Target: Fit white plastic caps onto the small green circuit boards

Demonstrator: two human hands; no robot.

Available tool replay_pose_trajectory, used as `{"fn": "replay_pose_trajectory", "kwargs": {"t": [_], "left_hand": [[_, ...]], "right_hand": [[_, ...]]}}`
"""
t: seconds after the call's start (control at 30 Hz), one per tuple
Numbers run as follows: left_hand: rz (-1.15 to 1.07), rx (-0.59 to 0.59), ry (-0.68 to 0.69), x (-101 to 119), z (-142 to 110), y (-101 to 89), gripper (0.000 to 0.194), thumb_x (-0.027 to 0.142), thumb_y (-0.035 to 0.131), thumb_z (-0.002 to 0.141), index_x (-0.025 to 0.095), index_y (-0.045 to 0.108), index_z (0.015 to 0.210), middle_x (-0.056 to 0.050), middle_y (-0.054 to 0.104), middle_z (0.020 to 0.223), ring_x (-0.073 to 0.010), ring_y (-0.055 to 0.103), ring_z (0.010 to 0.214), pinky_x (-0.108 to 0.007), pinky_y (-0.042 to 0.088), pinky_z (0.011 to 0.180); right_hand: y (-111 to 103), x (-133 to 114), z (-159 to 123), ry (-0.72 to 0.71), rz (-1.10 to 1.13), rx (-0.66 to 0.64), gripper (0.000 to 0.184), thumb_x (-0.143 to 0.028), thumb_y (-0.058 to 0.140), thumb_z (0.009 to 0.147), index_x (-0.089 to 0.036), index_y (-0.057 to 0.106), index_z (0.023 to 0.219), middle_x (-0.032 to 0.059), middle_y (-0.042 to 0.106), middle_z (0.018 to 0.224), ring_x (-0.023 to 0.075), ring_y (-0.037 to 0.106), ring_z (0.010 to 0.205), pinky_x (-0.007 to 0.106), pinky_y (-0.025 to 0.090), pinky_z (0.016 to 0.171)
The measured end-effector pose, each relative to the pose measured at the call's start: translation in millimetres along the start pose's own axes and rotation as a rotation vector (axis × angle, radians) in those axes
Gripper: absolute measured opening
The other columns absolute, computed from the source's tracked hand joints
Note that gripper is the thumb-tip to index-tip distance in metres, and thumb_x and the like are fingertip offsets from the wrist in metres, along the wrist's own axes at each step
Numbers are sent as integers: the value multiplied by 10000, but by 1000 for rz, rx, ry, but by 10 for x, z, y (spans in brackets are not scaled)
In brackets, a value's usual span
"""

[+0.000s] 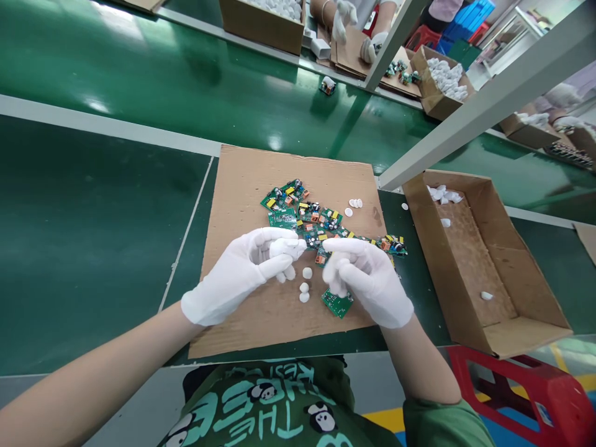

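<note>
My left hand (239,267), in a white glove, has its thumb and fingers closed around a small white plastic piece (285,247). To its right is my right hand (367,279), also gloved, its index finger stretched toward that piece and its other fingers curled in with the thumb. Whether anything is inside those curled fingers I cannot make out. Beyond and between the hands lie several green circuit boards (283,218) with yellow and orange parts. A single board (338,303) is partly below my right hand. Small white discs (304,297) rest on the cardboard sheet (251,329).
An open cardboard box (484,248) with a few white pieces stands at the right. A grey post (465,102) slants beside it. Across the green conveyor (186,74) another person's gloved hands (344,18) work. One small assembly (328,85) lies there. A red stool (535,397) is lower right.
</note>
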State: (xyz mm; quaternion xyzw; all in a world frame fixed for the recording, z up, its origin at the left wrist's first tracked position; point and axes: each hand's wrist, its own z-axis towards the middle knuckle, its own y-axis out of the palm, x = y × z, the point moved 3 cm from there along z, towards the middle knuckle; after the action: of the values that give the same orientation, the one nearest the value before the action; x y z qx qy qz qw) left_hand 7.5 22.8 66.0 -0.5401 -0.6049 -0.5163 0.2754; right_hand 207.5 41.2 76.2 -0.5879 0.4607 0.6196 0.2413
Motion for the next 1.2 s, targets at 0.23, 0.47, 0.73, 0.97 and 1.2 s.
{"fn": "replay_pose_trajectory", "kwargs": {"t": [0.23, 0.47, 0.73, 0.97, 1.2], "left_hand": [[-6, 6, -6, 5, -5, 2, 367, 385, 781, 798, 212, 657, 1096, -34, 735, 996, -107, 634, 681, -235, 531, 637], [-28, 24, -1, 8, -3, -8, 372, 378, 793, 784, 201, 654, 1080, -49, 737, 1010, -115, 632, 670, -248, 529, 634], [-25, 40, -2, 32, -4, -11, 371, 383, 798, 778, 199, 657, 1066, -37, 733, 955, -112, 630, 663, -233, 517, 615], [-9, 45, 2, 36, -4, -8, 388, 399, 796, 777, 201, 652, 1078, -45, 735, 958, -120, 630, 664, -251, 522, 631], [16, 43, 3, 47, -7, -11, 397, 437, 784, 784, 204, 645, 1073, -27, 719, 853, -121, 628, 672, -240, 509, 629]], "right_hand": [[-3, -5, -5, -30, -39, -26, 356, -438, 660, 1004, -173, 733, 778, 33, 634, 625, 136, 538, 475, 212, 412, 407], [-1, -18, -9, 19, -87, 0, 255, -426, 711, 961, -185, 761, 897, 23, 652, 673, 124, 517, 472, 210, 411, 423], [8, -11, -24, -30, -56, 4, 274, -388, 670, 992, -187, 653, 806, -12, 586, 551, 101, 437, 378, 179, 352, 364], [27, -46, -45, -80, -172, 40, 264, -395, 846, 843, -188, 710, 754, -10, 583, 573, 124, 492, 448, 224, 412, 432], [100, -35, -23, -80, -175, -24, 175, -289, 668, 1002, -231, 702, 1163, 56, 685, 1011, 156, 648, 726, 251, 546, 624]]}}
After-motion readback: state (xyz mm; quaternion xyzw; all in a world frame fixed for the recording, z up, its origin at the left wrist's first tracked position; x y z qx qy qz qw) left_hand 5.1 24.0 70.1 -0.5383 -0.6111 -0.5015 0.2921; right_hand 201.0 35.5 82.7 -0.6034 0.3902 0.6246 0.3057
